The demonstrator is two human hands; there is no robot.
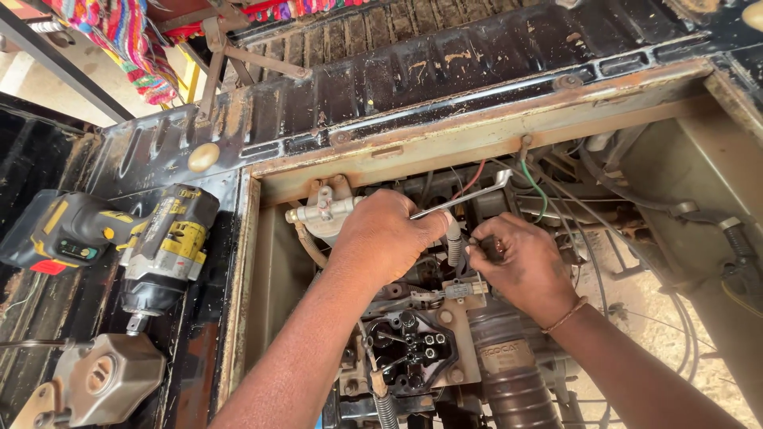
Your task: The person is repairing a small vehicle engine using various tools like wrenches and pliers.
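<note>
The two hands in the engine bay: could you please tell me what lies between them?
In the head view, a grey hose stands upright between the left hand and the right hand.

We see the left hand [387, 236] closed around a bent metal wrench [465, 197] above the engine [413, 342]; the right hand [524, 266] pinches a small dark part [493, 249] just right of it.

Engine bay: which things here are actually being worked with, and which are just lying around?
In use:
left hand holding bent metal wrench
right hand gripping small dark part

Lying about:
yellow-black impact driver
beige metal cover
colourful cloth
</note>
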